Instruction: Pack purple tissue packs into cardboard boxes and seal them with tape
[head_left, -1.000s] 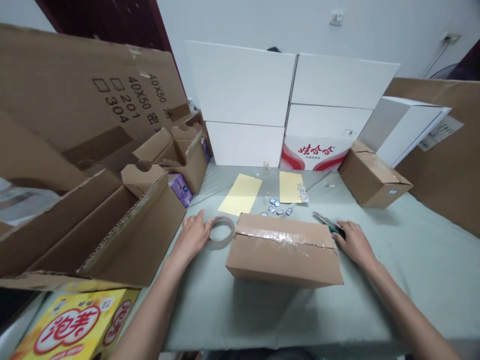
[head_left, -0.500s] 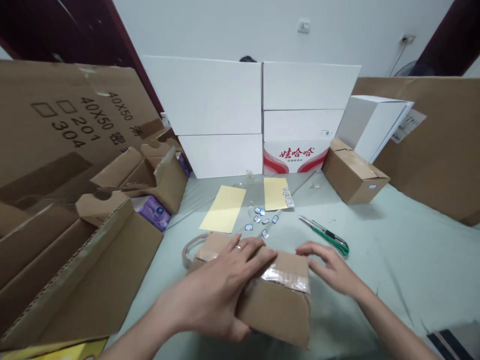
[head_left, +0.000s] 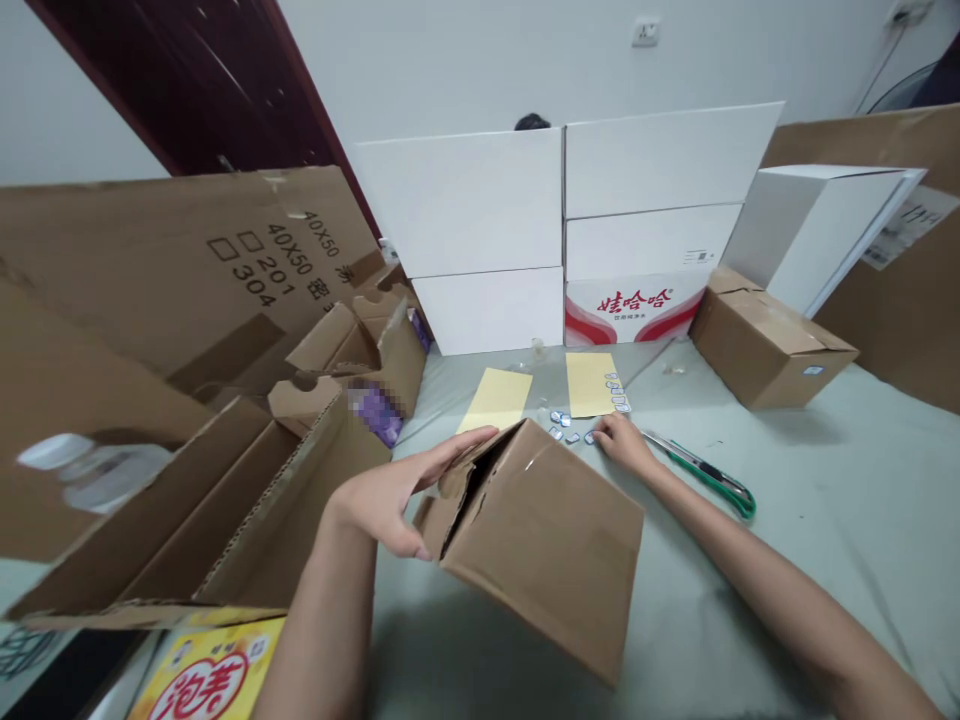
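Observation:
My left hand (head_left: 390, 495) grips a small brown cardboard box (head_left: 547, 540) at its left end. The box is tilted, and a dark gap shows between its flaps. Some of my left fingers are hidden behind it. Beyond the box, my right hand (head_left: 624, 442) is down at the cloth, its fingers bunched at a small blue-edged label (head_left: 590, 437). Several similar labels (head_left: 559, 418) lie just left of those fingertips. A yellow sheet (head_left: 589, 385) bears a column of labels on its right edge. Another yellow sheet (head_left: 499, 395) is partly covered by the box.
A green utility knife (head_left: 712, 475) lies right of my right hand. A closed brown carton (head_left: 772, 345) stands at the right. Open cardboard boxes (head_left: 300, 510) line the left side, near a yellow packet (head_left: 214, 675). White cartons (head_left: 480, 210) form a wall at the back.
My left hand has turned and tilted the box, so another side faces me. My right hand has left the box's right end and reached forward to the labels. The view has shifted left.

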